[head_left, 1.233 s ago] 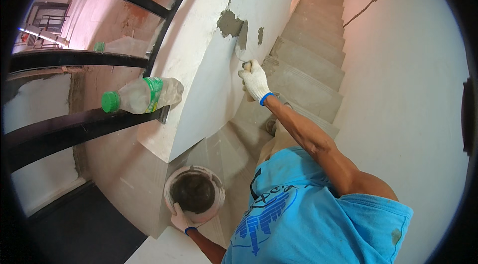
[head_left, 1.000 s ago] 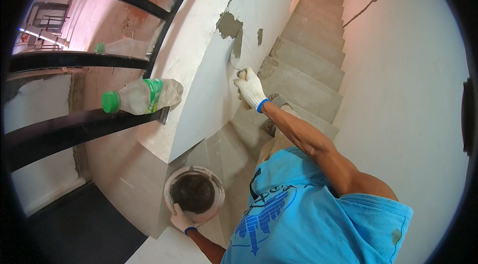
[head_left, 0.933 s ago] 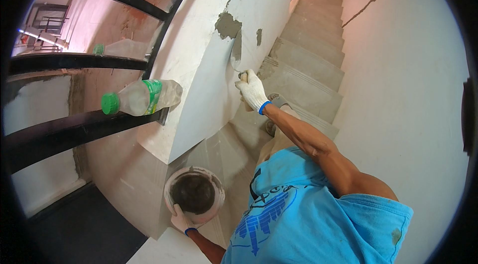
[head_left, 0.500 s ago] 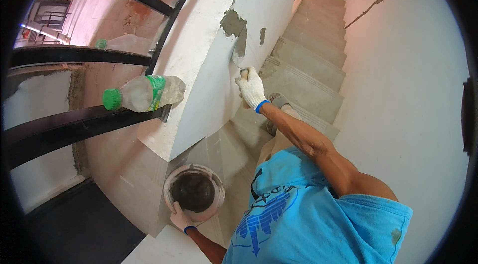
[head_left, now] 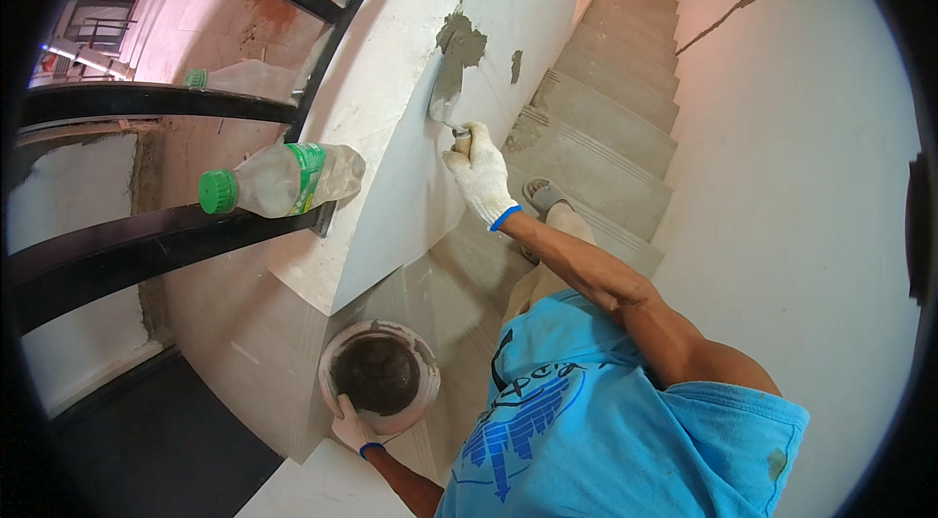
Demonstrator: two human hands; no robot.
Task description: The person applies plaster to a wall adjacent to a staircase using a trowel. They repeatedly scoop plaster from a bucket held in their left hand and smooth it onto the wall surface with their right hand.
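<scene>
My right hand (head_left: pixel 479 174), in a white knit glove with a blue cuff, is closed around the handle of a trowel (head_left: pixel 441 111). Its blade lies against the white stairway wall (head_left: pixel 396 195), at the lower end of a wet grey mortar patch (head_left: pixel 461 44). A smaller grey spot (head_left: pixel 516 66) sits on the wall to the right of it. Lower down, my left hand (head_left: pixel 352 426), gloved too, grips the near rim of a round bucket (head_left: pixel 428 376). Grey mortar (head_left: pixel 375 374) fills its inside, as far as I can see.
A plastic bottle (head_left: pixel 278 181) with a green cap lies on the ledge by the black metal railing (head_left: pixel 127 259). Concrete stairs (head_left: pixel 611 112) run along the right. A grey filled crack (head_left: pixel 743 5) marks the right wall. My sandalled foot (head_left: pixel 547 197) stands on a step.
My right hand and the trowel have shifted left along the wall, and the grey smear beneath the patch now lies farther left. My left hand stays on the bucket.
</scene>
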